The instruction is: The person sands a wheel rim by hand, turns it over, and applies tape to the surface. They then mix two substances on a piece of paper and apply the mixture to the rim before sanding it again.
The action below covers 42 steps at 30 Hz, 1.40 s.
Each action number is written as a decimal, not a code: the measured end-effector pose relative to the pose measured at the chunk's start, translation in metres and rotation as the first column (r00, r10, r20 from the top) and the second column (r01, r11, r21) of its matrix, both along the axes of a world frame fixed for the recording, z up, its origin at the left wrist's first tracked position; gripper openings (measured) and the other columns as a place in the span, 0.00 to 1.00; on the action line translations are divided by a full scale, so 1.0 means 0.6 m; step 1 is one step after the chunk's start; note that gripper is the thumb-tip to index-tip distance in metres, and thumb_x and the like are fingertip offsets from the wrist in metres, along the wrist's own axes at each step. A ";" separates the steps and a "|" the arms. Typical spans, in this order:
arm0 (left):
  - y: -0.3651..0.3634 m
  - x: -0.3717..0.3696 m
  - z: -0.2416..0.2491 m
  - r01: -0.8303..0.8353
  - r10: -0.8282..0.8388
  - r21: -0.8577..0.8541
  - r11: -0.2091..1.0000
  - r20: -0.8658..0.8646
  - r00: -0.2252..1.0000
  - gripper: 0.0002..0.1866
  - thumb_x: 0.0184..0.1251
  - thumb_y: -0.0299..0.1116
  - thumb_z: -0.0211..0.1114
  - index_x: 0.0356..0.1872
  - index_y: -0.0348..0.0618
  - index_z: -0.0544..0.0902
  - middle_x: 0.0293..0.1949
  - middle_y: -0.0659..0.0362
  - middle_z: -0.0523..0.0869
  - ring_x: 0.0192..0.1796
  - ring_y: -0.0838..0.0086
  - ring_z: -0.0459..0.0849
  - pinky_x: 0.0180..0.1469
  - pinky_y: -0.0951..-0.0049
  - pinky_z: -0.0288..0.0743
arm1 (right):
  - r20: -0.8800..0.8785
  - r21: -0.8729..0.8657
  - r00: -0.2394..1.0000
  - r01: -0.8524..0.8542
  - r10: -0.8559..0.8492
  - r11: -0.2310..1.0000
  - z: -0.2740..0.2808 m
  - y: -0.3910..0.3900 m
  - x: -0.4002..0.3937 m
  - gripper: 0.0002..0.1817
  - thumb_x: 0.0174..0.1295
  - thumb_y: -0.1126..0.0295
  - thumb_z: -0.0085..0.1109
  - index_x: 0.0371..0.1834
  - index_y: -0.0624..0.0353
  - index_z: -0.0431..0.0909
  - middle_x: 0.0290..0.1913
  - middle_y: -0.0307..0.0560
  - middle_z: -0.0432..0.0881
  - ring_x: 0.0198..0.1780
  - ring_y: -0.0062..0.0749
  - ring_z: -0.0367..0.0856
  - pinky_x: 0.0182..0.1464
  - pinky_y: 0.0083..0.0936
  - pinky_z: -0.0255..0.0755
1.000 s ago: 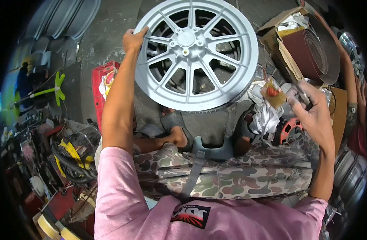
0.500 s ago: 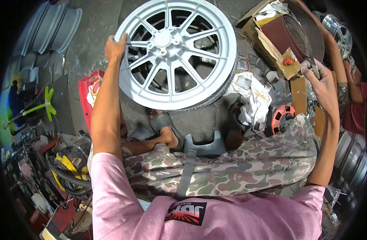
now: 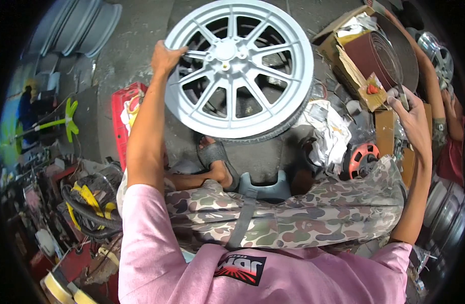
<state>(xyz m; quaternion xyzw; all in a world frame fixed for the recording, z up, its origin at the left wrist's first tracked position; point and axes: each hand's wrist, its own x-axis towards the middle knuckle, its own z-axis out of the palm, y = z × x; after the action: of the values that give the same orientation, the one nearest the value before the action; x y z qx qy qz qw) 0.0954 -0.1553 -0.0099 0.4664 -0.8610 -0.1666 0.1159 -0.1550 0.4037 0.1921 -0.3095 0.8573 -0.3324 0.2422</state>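
Note:
A silver multi-spoke wheel rim (image 3: 228, 93) lies face up on a tire in front of me. My left hand (image 3: 166, 58) grips the rim's left edge, its fingers reaching over the lip near a spoke. Out to the right, my right hand (image 3: 409, 112) is closed on a small flat metal tool (image 3: 403, 96), held beside the open cardboard box. A brown sandpaper roll (image 3: 369, 60) sits in that box, with a small orange-red item (image 3: 373, 89) on a yellow piece at its front corner.
A red case (image 3: 120, 124) lies left of the wheel. White crumpled cloth (image 3: 327, 133) and an orange-black reel (image 3: 363, 159) are right of it. A grey stool (image 3: 264, 191) stands between my legs. More rims (image 3: 80, 28) stack at the upper left. Another person's arm (image 3: 420, 55) shows at right.
The whole view has shifted, so the wheel and both hands appear further right. My left fingers now reach further over the rim's edge. The right hand still holds the tool.

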 end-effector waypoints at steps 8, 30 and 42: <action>-0.016 0.018 -0.004 0.246 -0.234 -0.007 0.969 -0.326 0.916 0.40 0.52 0.47 0.78 0.63 0.32 0.78 0.59 0.39 0.84 0.62 0.51 0.83 0.66 0.56 0.75 | -0.004 -0.010 1.000 0.013 -0.013 1.000 0.005 0.012 0.000 0.08 0.73 0.69 0.59 0.39 0.64 0.78 0.35 0.31 0.79 0.40 0.12 0.72 0.47 0.17 0.68; 0.173 -0.049 0.201 0.595 -0.446 -0.191 0.780 0.497 0.745 0.25 0.75 0.51 0.62 0.41 0.34 0.90 0.51 0.41 0.89 0.52 0.55 0.89 0.55 0.54 0.79 | 0.291 -0.068 0.905 0.344 -0.311 0.937 -0.292 0.230 -0.068 0.12 0.70 0.61 0.62 0.43 0.59 0.87 0.37 0.38 0.88 0.41 0.20 0.82 0.49 0.24 0.74; 0.674 -0.072 -0.091 0.732 -0.955 0.669 0.129 -0.115 0.274 0.24 0.74 0.52 0.63 0.41 0.36 0.90 0.31 0.42 0.89 0.37 0.45 0.86 0.48 0.55 0.80 | 0.191 0.304 0.704 0.621 -0.684 0.723 -0.666 0.313 0.008 0.14 0.69 0.59 0.63 0.40 0.61 0.85 0.30 0.42 0.84 0.34 0.26 0.79 0.41 0.30 0.73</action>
<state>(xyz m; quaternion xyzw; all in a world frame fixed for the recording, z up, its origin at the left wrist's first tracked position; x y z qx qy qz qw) 0.0520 0.2491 -0.0647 -0.0897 -0.8654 -0.3831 -0.3104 -0.1505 0.5915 -0.2077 0.0965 0.8967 -0.3429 0.2628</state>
